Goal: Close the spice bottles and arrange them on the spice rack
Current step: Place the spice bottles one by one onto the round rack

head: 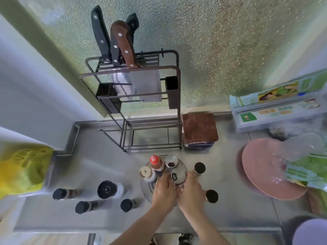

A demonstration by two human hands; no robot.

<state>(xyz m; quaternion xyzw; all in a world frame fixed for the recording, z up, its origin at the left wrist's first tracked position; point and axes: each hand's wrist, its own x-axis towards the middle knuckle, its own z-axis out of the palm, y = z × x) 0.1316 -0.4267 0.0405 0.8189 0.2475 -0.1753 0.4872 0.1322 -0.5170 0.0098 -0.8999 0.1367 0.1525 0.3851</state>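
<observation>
I counted four bottles on the round rack (146,187), five black-capped spice jars (199,168) and one larger black grinder (107,189) off it, three knives (122,45), perhaps two pink plates (261,170), blurred.

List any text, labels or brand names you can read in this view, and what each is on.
None is legible.
Cling-wrap box: orange and green lettering, too blurred to read.
Green packet: print too blurred.
Yellow bag: faint markings, unreadable.
Spice bottles: labels too small to read.
</observation>
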